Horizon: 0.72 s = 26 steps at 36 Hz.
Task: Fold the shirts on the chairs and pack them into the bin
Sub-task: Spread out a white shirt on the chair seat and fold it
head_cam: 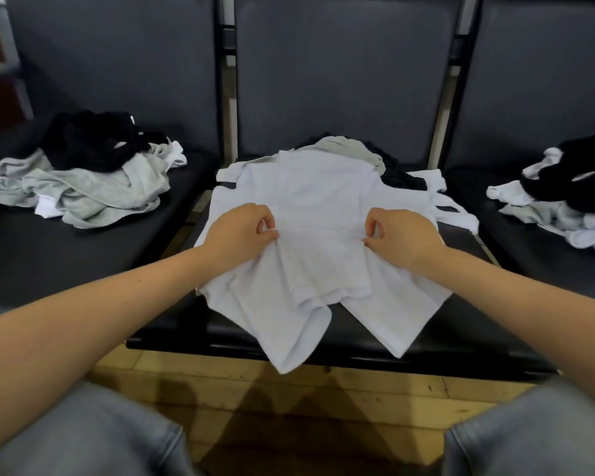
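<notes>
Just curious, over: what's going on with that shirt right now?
Left hand and right hand both pinch the white shirt. Half folded on middle chair. Nothing blocking.

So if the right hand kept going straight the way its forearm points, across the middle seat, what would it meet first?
Probably more of the white shirt that the right hand already pinches, then the left hand facing it on the same shirt. Depth is hard to judge from one view.
</notes>
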Each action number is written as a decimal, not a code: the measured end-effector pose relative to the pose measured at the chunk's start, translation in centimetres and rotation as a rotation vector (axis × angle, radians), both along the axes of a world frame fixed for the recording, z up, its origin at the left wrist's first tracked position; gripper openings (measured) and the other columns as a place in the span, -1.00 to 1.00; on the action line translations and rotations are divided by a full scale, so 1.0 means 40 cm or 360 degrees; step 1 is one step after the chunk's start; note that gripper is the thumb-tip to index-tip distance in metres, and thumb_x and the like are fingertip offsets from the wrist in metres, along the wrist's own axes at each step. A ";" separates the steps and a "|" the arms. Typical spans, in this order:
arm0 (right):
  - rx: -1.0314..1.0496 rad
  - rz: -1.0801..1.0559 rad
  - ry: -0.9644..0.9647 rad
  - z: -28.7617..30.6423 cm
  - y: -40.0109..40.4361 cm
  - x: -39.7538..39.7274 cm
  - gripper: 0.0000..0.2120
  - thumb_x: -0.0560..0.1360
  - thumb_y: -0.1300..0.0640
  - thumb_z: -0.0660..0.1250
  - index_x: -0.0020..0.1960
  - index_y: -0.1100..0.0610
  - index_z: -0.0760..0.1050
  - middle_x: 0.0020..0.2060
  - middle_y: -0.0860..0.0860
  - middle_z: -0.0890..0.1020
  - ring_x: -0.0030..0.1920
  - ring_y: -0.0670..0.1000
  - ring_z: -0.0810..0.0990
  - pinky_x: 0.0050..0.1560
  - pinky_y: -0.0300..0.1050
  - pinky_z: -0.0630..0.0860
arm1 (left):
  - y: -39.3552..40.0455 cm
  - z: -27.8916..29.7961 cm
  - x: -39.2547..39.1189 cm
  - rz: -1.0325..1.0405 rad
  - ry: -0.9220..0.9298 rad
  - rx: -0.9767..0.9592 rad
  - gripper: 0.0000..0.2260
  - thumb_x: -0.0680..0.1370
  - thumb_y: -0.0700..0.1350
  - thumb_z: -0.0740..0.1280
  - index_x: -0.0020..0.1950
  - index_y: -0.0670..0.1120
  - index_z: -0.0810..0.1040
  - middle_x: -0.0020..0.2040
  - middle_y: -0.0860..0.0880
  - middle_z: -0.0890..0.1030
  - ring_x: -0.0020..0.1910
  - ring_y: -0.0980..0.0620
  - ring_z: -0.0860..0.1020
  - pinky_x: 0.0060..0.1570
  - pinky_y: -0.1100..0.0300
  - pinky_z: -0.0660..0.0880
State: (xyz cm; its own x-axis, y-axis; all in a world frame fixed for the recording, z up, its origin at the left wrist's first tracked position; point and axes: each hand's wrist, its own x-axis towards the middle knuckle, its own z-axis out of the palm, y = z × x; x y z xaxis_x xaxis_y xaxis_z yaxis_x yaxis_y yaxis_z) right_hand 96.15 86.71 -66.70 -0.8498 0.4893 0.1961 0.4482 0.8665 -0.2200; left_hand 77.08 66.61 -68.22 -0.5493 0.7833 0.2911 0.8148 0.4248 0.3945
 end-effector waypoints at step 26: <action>-0.0579 0.0301 -0.0261 0.021 -0.126 0.091 -0.69 0.46 -0.19 0.38 0.04 -0.01 0.47 -0.09 -0.07 0.55 -0.14 -0.10 0.52 -0.08 -0.20 0.45 | -0.068 0.041 0.220 -0.0299 -0.0094 -0.0504 -0.85 0.54 0.03 0.28 0.08 0.06 0.50 -0.10 0.07 0.38 -0.04 0.02 0.45 -0.09 0.18 0.38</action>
